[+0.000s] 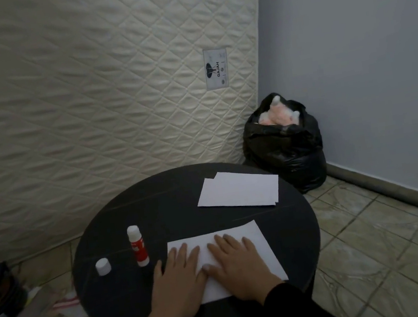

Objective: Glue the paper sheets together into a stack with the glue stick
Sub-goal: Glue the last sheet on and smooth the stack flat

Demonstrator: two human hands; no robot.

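A white paper sheet [259, 246] lies near the front of a round black table [130, 292]. My left hand [178, 279] and my right hand [238, 265] rest flat on it, fingers spread, thumbs almost touching. Left of the sheet a red glue stick [138, 246] stands upright with its white tip uncapped. Its white cap [103, 266] sits further left on the table. At the far right of the table lie two more white sheets [238, 189], one overlapping the other.
An upright quilted mattress [84, 95] leans behind the table. A black plastic bag [285, 144] with a pink plush toy stands in the corner by the blue wall. Bags and clutter [1, 298] lie on the tiled floor at left.
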